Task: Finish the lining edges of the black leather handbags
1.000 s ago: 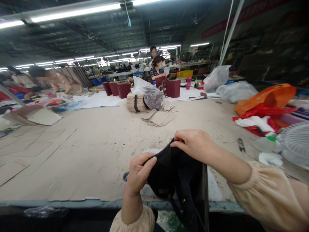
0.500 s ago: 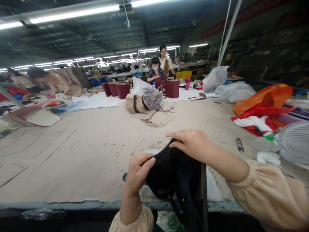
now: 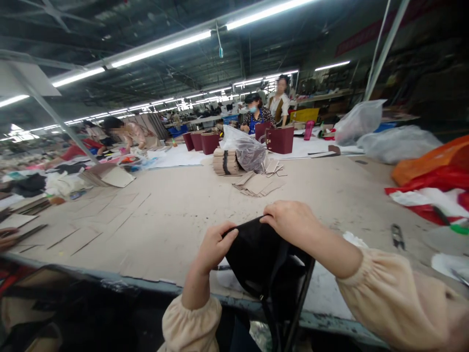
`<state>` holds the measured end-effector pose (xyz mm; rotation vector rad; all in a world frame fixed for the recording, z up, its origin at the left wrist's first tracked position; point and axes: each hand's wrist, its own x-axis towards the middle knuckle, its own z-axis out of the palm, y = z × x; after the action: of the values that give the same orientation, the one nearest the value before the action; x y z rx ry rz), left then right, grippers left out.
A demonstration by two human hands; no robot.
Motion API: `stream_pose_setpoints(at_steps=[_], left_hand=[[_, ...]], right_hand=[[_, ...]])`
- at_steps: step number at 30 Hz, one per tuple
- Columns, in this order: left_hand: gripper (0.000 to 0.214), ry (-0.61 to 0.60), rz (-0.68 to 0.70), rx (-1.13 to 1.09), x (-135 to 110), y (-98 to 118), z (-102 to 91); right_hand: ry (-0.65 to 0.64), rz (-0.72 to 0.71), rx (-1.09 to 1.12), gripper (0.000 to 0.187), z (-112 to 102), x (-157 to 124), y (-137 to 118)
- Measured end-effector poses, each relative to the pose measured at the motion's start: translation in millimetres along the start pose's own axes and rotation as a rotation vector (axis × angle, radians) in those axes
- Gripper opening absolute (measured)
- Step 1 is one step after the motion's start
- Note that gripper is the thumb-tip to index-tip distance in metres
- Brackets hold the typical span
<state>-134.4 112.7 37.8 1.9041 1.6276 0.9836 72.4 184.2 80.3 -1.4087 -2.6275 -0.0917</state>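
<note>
We pinch the soft black fabric bag (image 3: 262, 256) at its top rim with left hand (image 3: 214, 247) and right hand (image 3: 293, 222), at the cardboard-covered table's (image 3: 176, 205) near edge; we judge spreading its mouth comes next.

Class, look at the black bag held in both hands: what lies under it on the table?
Under the black bag the table edge and a white sheet show. The left hand and right hand grip its top. Whatever lies directly beneath is covered.
</note>
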Motion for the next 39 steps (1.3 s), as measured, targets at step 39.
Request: stream_pose_setpoints(at_steps=[39], left_hand=[[0.029,-0.187,-0.024,0.279,50,33,29.5]], right_hand=[[0.028,0.069,0.057,0.024,2,-10,49]])
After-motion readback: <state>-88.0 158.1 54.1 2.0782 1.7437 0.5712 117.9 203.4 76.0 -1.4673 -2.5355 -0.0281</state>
